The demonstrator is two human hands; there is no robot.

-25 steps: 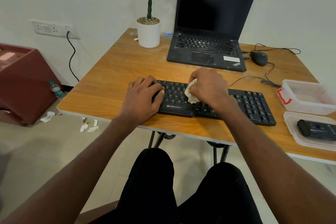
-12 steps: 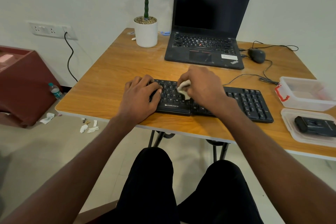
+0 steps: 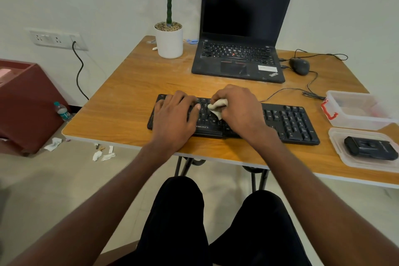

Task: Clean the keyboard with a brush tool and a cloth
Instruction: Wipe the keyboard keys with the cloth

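A black keyboard [image 3: 289, 120] lies near the front edge of the wooden table [image 3: 121, 110]. My left hand [image 3: 174, 116] rests flat on the keyboard's left end, holding it down. My right hand [image 3: 239, 110] is closed on a small pale cloth [image 3: 218, 107] and presses it onto the keys in the middle of the keyboard. The cloth touches the keys just right of my left fingertips. No brush tool is plainly visible.
An open black laptop [image 3: 239, 58] and a potted plant [image 3: 169, 39] stand at the back. A wired mouse [image 3: 299, 66] lies right of the laptop. A clear plastic box [image 3: 356, 110] and its lid holding a black device [image 3: 370, 149] sit at the right edge.
My right hand has slid the cloth leftward across the keys, towards my left hand. The left hand stays on the keyboard's left end.
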